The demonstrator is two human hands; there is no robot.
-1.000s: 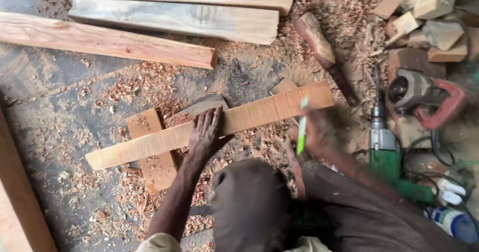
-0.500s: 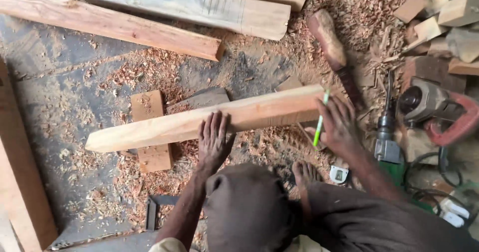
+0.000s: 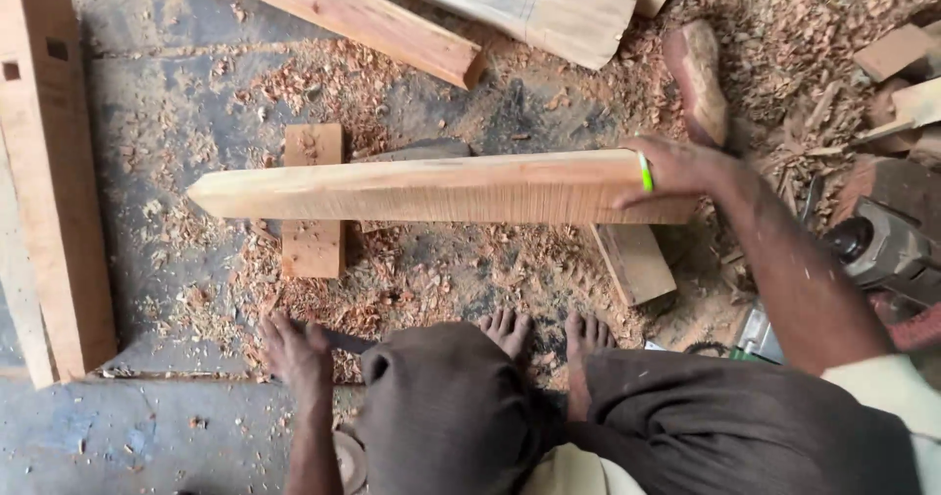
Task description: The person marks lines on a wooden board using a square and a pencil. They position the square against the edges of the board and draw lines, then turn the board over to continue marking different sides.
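My right hand (image 3: pixel 676 167) grips the long plank's (image 3: pixel 431 189) right end, green pencil (image 3: pixel 645 173) tucked in its fingers; the plank lies across two wood blocks. My left hand (image 3: pixel 294 350) rests fingers spread on the shavings-covered floor (image 3: pixel 167 162).

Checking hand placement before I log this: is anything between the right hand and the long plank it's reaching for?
Nothing visible. The right hand already lies on the right end of the long plank, a green pencil between its fingers. The left hand is down on the shavings, off the plank.
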